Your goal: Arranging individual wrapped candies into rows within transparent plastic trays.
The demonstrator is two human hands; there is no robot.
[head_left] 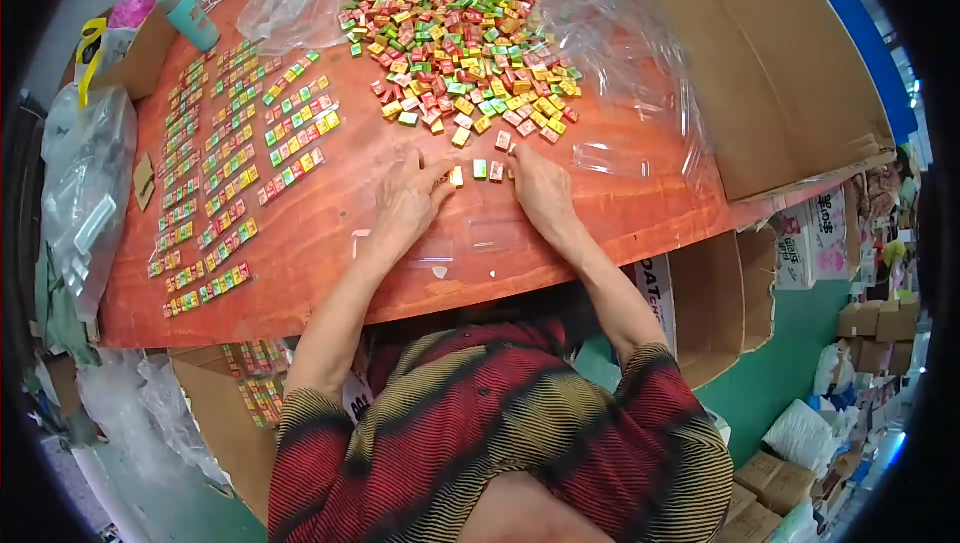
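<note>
My left hand (pixel 408 199) rests over the red-brown table, its thumb and index finger closed at a small yellow box (pixel 457 177). Just right of that box stand a small green-and-white box (pixel 480 170) and a small red-and-white box (pixel 496 172) in a short row. At the row's right end my right hand (pixel 545 191) has its fingers bent against a small yellow box (pixel 512 174), mostly hidden by them. Another red box (pixel 503 141) lies just beyond, close to the right fingertips. Clear plastic trays (pixel 483 235) lie between my wrists, hard to make out against the wood.
A big heap of small coloured boxes (pixel 450 33) covers the far middle. Packed rows of boxes (pixel 232 163) fill the table's left side. Crumpled clear plastic (pixel 620 33) and a large cardboard box (pixel 770 63) stand right; a plastic bag (pixel 85 193) hangs at the left edge.
</note>
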